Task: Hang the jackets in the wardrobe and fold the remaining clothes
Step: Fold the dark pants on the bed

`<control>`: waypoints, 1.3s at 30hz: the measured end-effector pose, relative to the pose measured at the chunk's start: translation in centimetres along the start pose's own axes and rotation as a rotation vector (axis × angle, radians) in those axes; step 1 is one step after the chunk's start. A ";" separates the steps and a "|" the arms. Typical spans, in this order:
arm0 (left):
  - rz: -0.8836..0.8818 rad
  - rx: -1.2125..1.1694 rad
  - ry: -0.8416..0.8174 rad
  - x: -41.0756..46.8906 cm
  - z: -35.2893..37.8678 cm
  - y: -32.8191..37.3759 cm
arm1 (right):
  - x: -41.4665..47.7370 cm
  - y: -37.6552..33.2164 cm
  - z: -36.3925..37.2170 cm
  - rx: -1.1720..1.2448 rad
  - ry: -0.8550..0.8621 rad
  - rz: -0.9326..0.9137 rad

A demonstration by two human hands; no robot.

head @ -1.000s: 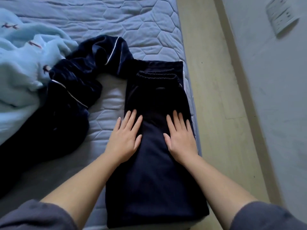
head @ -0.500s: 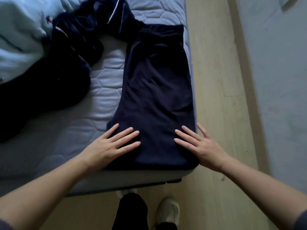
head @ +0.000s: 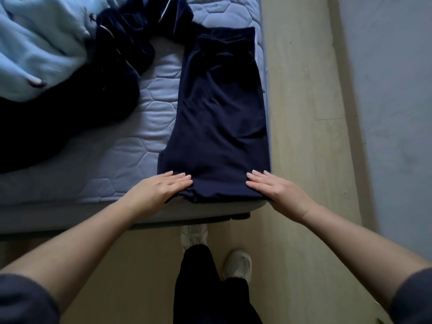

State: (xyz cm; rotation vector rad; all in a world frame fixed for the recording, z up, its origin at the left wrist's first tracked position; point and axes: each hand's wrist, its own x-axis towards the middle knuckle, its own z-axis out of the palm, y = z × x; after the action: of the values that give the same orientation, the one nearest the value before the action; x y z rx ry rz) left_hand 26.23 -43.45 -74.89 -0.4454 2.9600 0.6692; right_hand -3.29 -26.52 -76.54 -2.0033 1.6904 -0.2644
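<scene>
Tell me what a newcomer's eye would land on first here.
First come the navy trousers, lying flat along the right edge of the mattress. The left hand and right hand are spread flat on their near end. Next, at the upper left, a crumpled dark garment with white piping lies against a pale blue fleece.

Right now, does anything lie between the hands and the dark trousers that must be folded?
Nothing visible does. The left hand and the right hand press flat on the near end of the dark trousers, at the mattress edge.
</scene>
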 end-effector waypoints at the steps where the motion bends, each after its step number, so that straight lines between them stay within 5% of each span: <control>1: 0.004 -0.021 -0.022 -0.7 -0.5 0.6 | -0.9 -0.6 -0.3 0.039 -0.050 0.024; 7: -0.224 -0.335 -0.462 -4.8 -2.6 5.1 | -5.6 -4.4 -3.0 0.293 -0.436 0.146; 9: -0.285 -0.394 -0.473 -3.8 -4.7 5.2 | -5.2 -5.0 -4.9 0.333 -0.443 0.223; 16: -0.684 -0.815 -0.154 6.4 -12.6 -1.7 | 4.1 -0.5 -12.9 0.722 0.040 0.701; 20: -0.801 -0.763 0.092 13.9 -13.9 -7.3 | 11.4 2.9 -13.8 0.889 0.315 0.898; 25: -0.918 -0.614 0.246 21.1 -11.0 -14.1 | 19.5 7.6 -10.8 0.798 0.537 1.006; 35: -1.026 -0.489 0.403 26.0 -1.7 -20.5 | 25.2 14.7 -2.0 0.588 0.536 1.155; 39: -1.154 -1.163 0.332 23.1 -3.6 -20.3 | 21.6 12.9 -3.3 1.120 0.496 1.158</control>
State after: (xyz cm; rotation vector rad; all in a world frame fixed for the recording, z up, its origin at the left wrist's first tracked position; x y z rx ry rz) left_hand 10.18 -68.67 -83.05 -2.1290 1.5422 1.9996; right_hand -11.47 -49.42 -83.71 -0.0638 1.9766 -1.0051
